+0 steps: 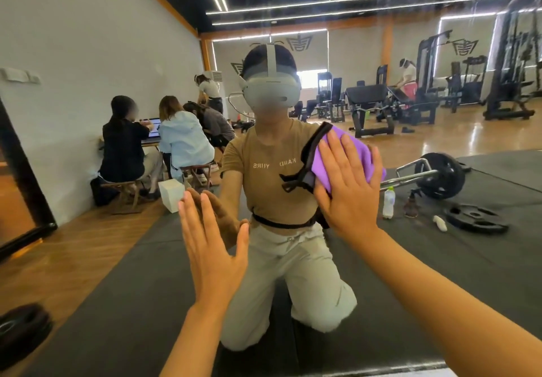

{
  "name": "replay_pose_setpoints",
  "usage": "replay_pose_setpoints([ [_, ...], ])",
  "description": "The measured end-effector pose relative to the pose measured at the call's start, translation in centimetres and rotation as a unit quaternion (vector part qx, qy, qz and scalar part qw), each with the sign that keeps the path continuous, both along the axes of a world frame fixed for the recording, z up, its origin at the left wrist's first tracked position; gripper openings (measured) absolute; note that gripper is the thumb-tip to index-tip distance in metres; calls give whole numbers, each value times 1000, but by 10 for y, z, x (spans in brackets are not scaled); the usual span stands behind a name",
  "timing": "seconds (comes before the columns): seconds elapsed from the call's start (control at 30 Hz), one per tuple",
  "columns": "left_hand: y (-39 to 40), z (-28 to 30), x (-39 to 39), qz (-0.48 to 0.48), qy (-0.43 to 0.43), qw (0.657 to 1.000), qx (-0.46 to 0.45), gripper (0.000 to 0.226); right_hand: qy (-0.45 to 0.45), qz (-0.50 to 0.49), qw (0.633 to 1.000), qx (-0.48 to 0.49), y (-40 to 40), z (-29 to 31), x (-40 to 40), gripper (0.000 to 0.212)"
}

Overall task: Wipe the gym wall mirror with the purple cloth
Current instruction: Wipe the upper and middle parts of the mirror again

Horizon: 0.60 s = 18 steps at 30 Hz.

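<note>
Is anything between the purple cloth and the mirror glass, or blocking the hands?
Nothing visible. The right hand presses the purple cloth flat against the mirror with straight fingers. The left hand lies flat on bare glass lower and to the left, apart from the cloth.

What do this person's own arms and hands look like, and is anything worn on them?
Both forearms are bare, with no sleeves reaching into view. The left hand and right hand wear no gloves, and no rings, watch or wristbands show. The fingers are slim with short, unpainted nails. No markings or cables are visible on either arm.
</note>
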<state>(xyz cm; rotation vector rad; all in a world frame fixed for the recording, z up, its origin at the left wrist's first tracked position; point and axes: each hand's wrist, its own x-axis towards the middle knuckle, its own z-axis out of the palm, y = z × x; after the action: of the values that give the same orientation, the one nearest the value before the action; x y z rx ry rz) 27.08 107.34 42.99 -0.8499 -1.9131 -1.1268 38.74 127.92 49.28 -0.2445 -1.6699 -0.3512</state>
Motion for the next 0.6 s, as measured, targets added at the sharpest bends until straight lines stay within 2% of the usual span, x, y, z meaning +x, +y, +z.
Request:
replay_pose_setpoints([
  [0.1,-3,-3,-1,1,7,1000,-6,87,-15,12,1000,-11,-6,-50,-5,62],
  [0.17,-5,-8,-1,1,16,1000,3,87,-85,7,996,31,-5,-108,-2,66],
  [0.3,-10,-32,4,13,26,1000,8,88,-274,-63,945,167,8,-216,20,57],
  [0.43,-10,-68,14,17,-23,999,-20,92,-359,-84,911,186,12,-258,35,55],
  [0.5,-10,-85,18,26,-47,998,-44,96,-365,-75,905,208,12,-267,39,68],
  [0.6,-11,-95,19,36,-55,996,-63,100,-380,-64,898,211,19,-259,41,110],
])
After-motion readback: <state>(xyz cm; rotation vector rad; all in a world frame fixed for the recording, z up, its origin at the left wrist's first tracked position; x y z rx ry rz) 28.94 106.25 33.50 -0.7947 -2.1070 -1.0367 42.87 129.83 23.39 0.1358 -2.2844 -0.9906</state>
